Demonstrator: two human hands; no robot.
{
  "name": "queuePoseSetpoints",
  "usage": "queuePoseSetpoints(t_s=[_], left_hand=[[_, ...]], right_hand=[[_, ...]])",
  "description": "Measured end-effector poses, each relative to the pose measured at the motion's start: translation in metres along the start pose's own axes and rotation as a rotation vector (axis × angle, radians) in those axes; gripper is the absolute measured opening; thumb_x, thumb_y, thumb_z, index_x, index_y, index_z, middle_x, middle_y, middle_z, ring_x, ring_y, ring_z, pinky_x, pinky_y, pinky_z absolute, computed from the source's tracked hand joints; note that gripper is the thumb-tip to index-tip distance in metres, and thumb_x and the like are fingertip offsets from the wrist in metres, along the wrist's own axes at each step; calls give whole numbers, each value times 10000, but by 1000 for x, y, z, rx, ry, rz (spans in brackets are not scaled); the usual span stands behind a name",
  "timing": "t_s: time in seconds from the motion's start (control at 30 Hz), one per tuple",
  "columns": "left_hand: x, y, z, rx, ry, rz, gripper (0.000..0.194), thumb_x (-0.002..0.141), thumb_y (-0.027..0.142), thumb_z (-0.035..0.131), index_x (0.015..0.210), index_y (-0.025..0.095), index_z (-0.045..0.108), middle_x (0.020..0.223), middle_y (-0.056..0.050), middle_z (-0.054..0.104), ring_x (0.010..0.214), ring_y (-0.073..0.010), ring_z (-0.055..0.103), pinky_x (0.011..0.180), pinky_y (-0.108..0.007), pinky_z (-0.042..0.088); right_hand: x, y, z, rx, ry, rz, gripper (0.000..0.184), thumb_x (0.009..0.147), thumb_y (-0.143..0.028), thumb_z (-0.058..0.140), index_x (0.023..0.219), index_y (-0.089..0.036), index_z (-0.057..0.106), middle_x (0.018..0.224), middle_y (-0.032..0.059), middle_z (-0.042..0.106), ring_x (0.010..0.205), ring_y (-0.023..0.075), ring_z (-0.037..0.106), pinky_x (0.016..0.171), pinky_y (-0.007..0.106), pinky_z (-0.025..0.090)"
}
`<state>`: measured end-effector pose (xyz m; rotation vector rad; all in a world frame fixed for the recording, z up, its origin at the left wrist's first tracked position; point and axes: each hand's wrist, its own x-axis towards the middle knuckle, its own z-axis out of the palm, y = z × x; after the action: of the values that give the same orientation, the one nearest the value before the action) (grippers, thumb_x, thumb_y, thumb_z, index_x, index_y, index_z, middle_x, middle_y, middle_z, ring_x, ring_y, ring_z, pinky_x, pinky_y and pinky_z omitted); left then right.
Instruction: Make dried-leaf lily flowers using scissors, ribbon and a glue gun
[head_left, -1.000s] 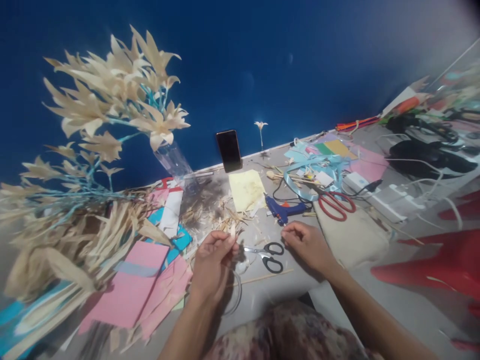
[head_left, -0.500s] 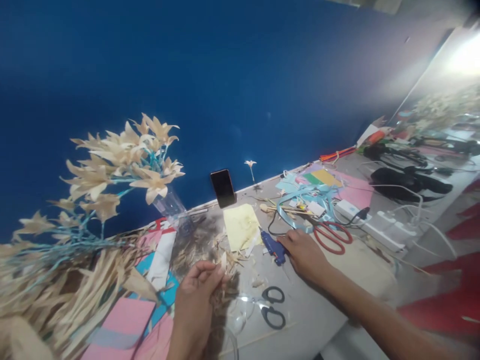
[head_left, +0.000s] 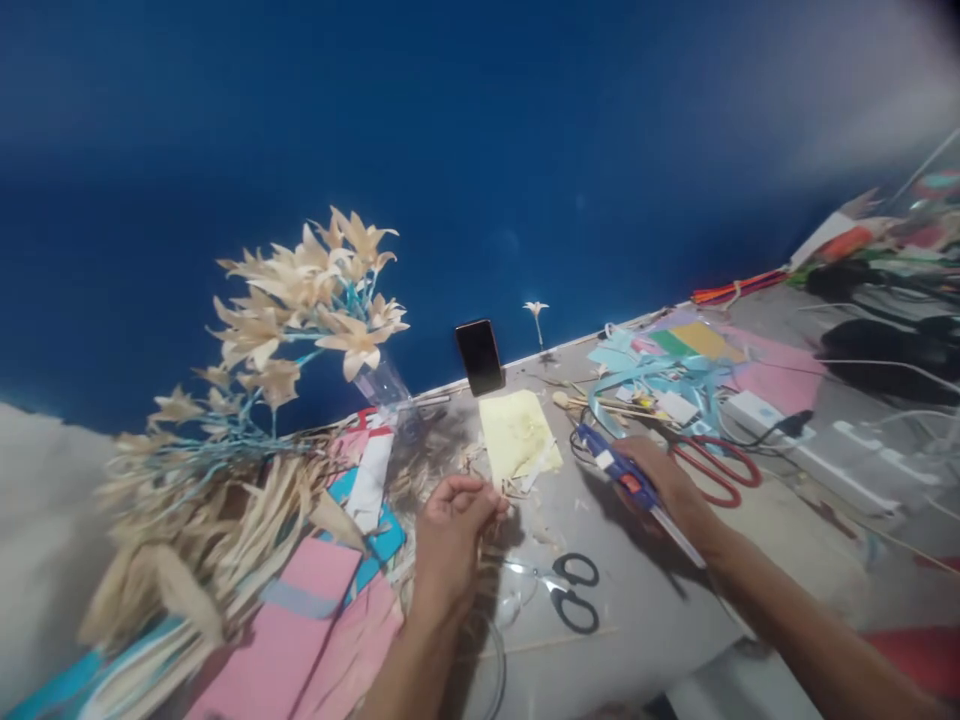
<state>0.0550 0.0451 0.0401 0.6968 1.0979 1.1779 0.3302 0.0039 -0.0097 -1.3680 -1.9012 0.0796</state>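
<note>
My right hand [head_left: 667, 490] is wrapped round a blue glue gun [head_left: 604, 452], lifted off the table. A whitish glue stick [head_left: 679, 540] juts from its back end, and the nozzle points up and left. At the middle of the table my left hand [head_left: 461, 520] is closed in a pinch. The small pale husk piece in its fingertips barely shows now. Just beyond lies a yellow paper [head_left: 517, 435] with stains and scraps. Black-handled scissors [head_left: 574, 590] rest flat between my forearms.
A clear vase [head_left: 384, 388] holds pale husk flowers [head_left: 300, 300] on blue stems. Dried husk strips [head_left: 247, 530] and pink paper [head_left: 292, 630] cover the left side. A phone [head_left: 480, 357] leans against the wall. Red-handled scissors [head_left: 720, 470], blue ribbon [head_left: 660, 385] and a power strip [head_left: 817, 450] lie right.
My right hand has taken hold of the glue gun and raised it from the table. The view has shifted, so things appear further right. My left hand keeps its pinch.
</note>
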Motion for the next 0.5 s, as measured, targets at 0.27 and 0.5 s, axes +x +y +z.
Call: queuePoseSetpoints(t_s=[0.27, 0.5], left_hand=[[3, -2, 13, 55, -11, 37, 367, 592, 260, 880, 781, 161, 582, 605, -22, 712, 585, -151, 691, 590, -234, 548], [-1, 1, 19, 100, 1, 25, 355, 601, 279, 866, 784, 162, 584, 595, -32, 718, 588, -159, 696, 582, -228, 533]], right_hand=[[13, -53, -8, 188, -361, -134, 219, 892, -255, 494, 1059, -186, 619, 1013, 138, 657, 917, 271, 574, 860, 418, 446], [19, -63, -8, 110, -386, -117, 192, 902, -318, 500, 951, -196, 640, 904, 105, 647, 830, 242, 557, 804, 367, 433]])
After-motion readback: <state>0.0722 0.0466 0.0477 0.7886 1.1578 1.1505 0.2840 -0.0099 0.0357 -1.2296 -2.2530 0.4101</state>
